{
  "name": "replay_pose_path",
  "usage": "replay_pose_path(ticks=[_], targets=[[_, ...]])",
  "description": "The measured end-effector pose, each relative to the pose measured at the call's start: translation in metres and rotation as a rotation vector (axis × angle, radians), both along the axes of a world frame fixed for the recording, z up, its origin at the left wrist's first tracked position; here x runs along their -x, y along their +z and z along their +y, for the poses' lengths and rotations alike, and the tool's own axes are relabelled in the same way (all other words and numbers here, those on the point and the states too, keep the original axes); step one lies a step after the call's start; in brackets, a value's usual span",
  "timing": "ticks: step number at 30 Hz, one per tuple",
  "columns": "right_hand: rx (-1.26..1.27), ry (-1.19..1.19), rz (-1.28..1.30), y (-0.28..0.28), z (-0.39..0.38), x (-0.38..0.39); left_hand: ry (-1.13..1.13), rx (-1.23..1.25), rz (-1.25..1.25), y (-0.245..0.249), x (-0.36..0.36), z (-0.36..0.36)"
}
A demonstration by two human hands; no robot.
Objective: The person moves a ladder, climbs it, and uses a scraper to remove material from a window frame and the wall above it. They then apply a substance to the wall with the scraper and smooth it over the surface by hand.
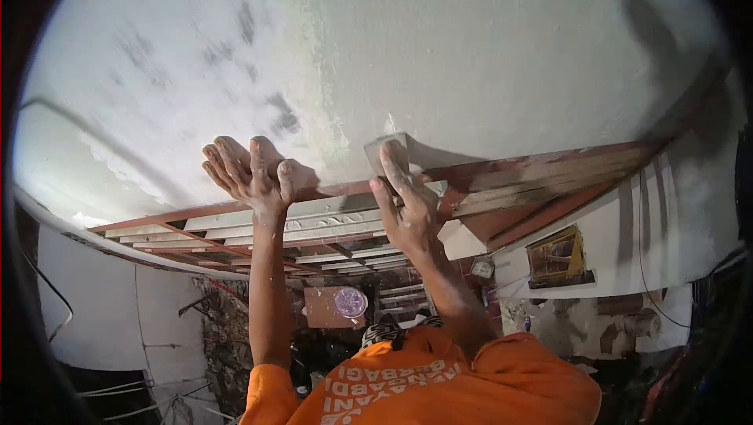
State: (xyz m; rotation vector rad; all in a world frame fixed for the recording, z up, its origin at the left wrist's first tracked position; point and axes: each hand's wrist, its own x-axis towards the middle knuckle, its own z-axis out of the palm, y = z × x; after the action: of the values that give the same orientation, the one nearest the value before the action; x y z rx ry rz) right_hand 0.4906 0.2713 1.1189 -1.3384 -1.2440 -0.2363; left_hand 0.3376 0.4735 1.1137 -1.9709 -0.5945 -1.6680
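My left hand (252, 178) is spread flat against the pale wall (439, 48), fingers apart, with nothing in it. It rests just above the reddish-brown wooden edge (345, 189) that runs along the bottom of this surface. To its right, my right hand (408, 205) presses a flat grey rectangular piece (372, 151) to the wall with its fingertips. Part of that piece is hidden under the fingers, and I cannot tell whether it is sandpaper or a blade. White dust coats both hands. Dark smudges mark the whiter patch above my left hand.
Wooden slats (549, 182) stretch below the wall. Far beneath, a round tub with purplish contents (350, 302) stands on a brown board (318, 309). A yellow-framed opening (558, 256) sits in the lower right wall. A cable (648, 268) hangs at the right.
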Motion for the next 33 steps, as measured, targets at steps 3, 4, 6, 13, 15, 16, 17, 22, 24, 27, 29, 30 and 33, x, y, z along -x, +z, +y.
replay_pose_path(ticks=[3, 4, 6, 13, 15, 16, 17, 22, 24, 27, 29, 30, 33], targets=[[0.01, -0.048, 0.051, -0.004, -0.002, 0.003, 0.002, -0.006, -0.006, 0.001, -0.003, -0.001], [0.014, -0.048, 0.057, -0.003, -0.001, 0.003, -0.004, -0.005, -0.015, 0.001, -0.002, -0.002], [0.006, -0.019, 0.017, 0.002, 0.004, 0.0, 0.002, -0.005, -0.017, 0.0, -0.003, -0.001], [-0.046, -0.082, 0.053, 0.012, 0.016, 0.008, 0.018, -0.007, -0.014, 0.0, -0.002, -0.001], [-0.086, -0.073, -0.018, 0.021, 0.019, 0.006, 0.003, 0.002, -0.013, -0.001, -0.003, -0.002], [-0.083, -0.076, -0.015, 0.025, 0.017, 0.006, -0.011, 0.001, -0.026, -0.001, -0.003, -0.002], [-0.052, -0.058, -0.008, 0.031, 0.015, 0.005, -0.001, 0.001, -0.012, 0.002, -0.003, -0.004], [-0.044, -0.09, 0.006, 0.003, 0.011, 0.011, 0.033, -0.025, 0.019, 0.005, -0.001, -0.004], [-0.01, -0.09, 0.013, -0.002, 0.011, 0.012, 0.044, -0.031, 0.015, 0.003, -0.003, -0.004], [-0.006, -0.05, 0.063, 0.019, 0.016, 0.012, 0.029, -0.033, 0.008, 0.004, -0.003, -0.003], [0.002, -0.041, 0.076, 0.029, 0.015, 0.015, 0.047, -0.047, 0.022, 0.005, -0.003, -0.004], [0.013, -0.028, 0.087, 0.031, 0.014, 0.015, 0.05, -0.043, 0.021, 0.006, -0.004, -0.005], [-0.023, -0.058, 0.017, 0.023, 0.012, 0.014, 0.038, -0.023, 0.025, 0.006, -0.002, -0.007]])
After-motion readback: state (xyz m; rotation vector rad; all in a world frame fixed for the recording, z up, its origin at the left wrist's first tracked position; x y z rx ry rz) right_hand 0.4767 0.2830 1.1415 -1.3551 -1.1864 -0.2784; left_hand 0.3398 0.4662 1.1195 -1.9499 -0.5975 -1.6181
